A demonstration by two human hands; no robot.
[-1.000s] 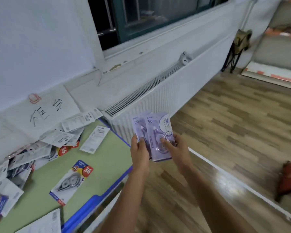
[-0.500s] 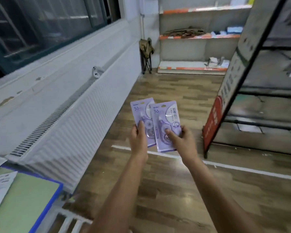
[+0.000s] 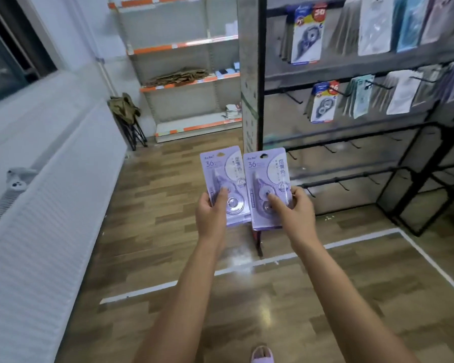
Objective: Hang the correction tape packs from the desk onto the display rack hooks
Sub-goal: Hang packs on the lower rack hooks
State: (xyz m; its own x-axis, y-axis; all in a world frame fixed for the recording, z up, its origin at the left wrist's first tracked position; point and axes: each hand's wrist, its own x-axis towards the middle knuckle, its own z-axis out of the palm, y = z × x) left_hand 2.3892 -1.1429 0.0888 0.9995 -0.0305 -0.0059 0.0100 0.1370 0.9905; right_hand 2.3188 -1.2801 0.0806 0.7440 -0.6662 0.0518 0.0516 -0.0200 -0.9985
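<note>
You held two lilac correction tape packs upright in front of you, side by side above the wooden floor (image 3: 147,231). Your left hand (image 3: 210,215) gripped the left pack (image 3: 222,176) by its lower half, thumb laid across the front over the clear blister and the other fingers hidden behind the card. Your right hand (image 3: 294,210) gripped the right pack (image 3: 266,179) the same way, thumb on the front and fingers wrapped round its right edge. The right pack's left edge overlapped the left pack slightly. Both showed a printed "36" near the top, and each had a hang hole at its upper edge.

The black display rack (image 3: 351,142) stood to the far right, well apart from the packs. Its upper rows already carried hanging goods: a blue-and-white correction tape pack (image 3: 308,35) at the top, another like it (image 3: 323,103) on the row below, and pale sleeved packs further right. The lower bars had bare hooks (image 3: 344,186) sticking out, level with your right hand but further off.

On the left a white radiator (image 3: 50,244) ran along the wall under a window. At the far end stood a shelving unit with orange strips (image 3: 178,45), and a folded stool (image 3: 127,113) leaned beside it. A white line (image 3: 247,265) crossed the floor beneath your forearms, and a lilac slipper (image 3: 262,353) showed at the near edge.
</note>
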